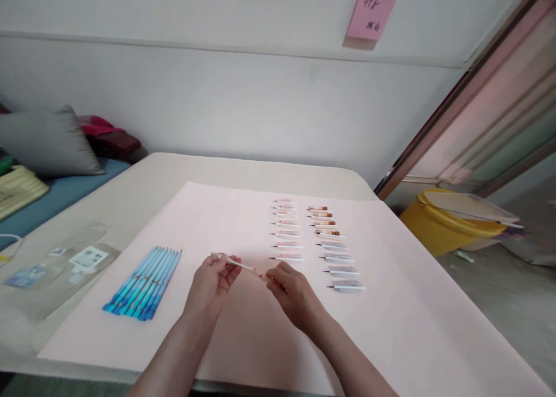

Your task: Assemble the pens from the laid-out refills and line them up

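Note:
Over the pink sheet (pixel 243 223), both my hands are closed on a slim white pen (pixel 243 265) with small red marks near its right part. My left hand (pixel 214 278) pinches its left end, thumb on top. My right hand (pixel 292 290) has its fingers on the red-marked end, and they hide the tip. Just beyond it lies a column of thin, dark-tipped pens with pink patterns (pixel 286 246). Right of that is a second column, with brown-ended pens (pixel 326 224) at the back and grey-patterned pens (pixel 345 271) nearer me. Several blue pens (pixel 143 284) lie side by side left of my left hand.
Clear plastic packaging with a white label (pixel 89 258) lies on the pale table (pixel 252 171) at left. A yellow bin (pixel 452 223) stands on the floor at right. Behind is a white wall with a pink note (pixel 372 10). A grey cushion (pixel 47 142) sits far left.

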A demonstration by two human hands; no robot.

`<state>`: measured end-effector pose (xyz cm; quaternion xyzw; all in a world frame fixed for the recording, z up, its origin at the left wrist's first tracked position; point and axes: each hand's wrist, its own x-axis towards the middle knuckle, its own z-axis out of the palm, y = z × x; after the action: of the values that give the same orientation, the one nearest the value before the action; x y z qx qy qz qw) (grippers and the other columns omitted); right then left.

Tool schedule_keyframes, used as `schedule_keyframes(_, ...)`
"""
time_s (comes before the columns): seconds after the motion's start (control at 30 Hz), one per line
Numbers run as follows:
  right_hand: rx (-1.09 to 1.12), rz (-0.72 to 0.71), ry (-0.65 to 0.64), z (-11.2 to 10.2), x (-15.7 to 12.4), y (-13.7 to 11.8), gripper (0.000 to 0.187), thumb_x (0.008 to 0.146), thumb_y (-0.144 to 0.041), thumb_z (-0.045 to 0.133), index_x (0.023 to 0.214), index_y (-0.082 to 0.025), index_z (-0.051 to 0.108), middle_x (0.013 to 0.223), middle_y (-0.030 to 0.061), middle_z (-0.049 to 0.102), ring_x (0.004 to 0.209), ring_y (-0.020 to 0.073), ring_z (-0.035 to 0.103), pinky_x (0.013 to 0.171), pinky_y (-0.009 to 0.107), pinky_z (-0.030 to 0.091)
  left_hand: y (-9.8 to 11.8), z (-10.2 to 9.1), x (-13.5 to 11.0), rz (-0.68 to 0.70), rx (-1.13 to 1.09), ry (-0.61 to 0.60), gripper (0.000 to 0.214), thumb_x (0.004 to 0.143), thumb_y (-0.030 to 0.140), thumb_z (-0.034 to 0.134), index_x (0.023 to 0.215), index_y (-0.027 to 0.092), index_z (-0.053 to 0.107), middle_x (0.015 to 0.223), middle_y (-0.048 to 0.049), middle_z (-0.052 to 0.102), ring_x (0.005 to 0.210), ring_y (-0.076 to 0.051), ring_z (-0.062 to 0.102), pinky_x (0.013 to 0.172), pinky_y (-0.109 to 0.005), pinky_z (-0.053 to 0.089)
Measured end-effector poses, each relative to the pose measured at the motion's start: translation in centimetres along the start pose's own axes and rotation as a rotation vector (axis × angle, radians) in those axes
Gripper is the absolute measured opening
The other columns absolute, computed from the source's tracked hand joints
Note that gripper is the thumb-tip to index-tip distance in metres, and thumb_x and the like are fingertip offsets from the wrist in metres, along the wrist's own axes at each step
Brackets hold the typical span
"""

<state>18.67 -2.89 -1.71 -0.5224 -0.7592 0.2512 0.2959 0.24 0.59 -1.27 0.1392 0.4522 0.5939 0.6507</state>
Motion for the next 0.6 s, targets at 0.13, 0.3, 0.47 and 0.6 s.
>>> schedule_keyframes(0.13,0.009,-0.011,0.038,0.3,0.0,-0.2,0.011,0.083,-0.012,0.049,0.085,-0.020,0.057,0.081,0.0012,0.053,0.070,0.0120,0.051,0.061,0.023,0.037,-0.5,0.4,-0.6,-0.005,0.086,-0.030,0.009,0.075,0.012,0.061,0.072,0.015,0.052,0.078,-0.0069,0.064,0.075,-0.016,0.064,0.073,-0.031,0.052)
schedule_keyframes(0.3,0.014,0.006,0.058,0.6,0.0,-0.6,0.011,0.083,-0.010,0.049,0.081,-0.018,0.056,0.078,0.0006,0.052,0.068,0.0115,0.049,0.060,0.022,0.035,-1.2,0.6,-1.1,-0.043,0.159,-0.050,0.012,0.073,0.019,0.065,0.077,0.015,0.054,0.086,-0.0087,0.065,0.074,-0.015,0.063,0.071,-0.028,0.050)
schedule_keyframes(0.47,0.025,0.015,0.066,0.6,0.0,-0.8,0.011,0.082,-0.010,0.050,0.078,-0.018,0.055,0.077,0.0002,0.051,0.068,0.0114,0.048,0.060,0.022,0.034,-1.4,0.4,-1.1,-0.037,0.178,-0.054,0.013,0.073,0.021,0.065,0.078,0.016,0.054,0.086,-0.0088,0.065,0.075,-0.015,0.062,0.071,-0.028,0.048)
schedule_keyframes(0.6,0.066,0.030,0.088,0.5,0.1,-0.9,0.011,0.080,-0.010,0.050,0.075,-0.018,0.056,0.075,0.0000,0.051,0.067,0.0113,0.047,0.059,0.023,0.034,-1.4,0.5,-1.3,-0.042,0.184,-0.070,0.015,0.072,0.023,0.066,0.079,0.016,0.055,0.089,-0.0093,0.065,0.077,-0.016,0.062,0.072,-0.029,0.048)
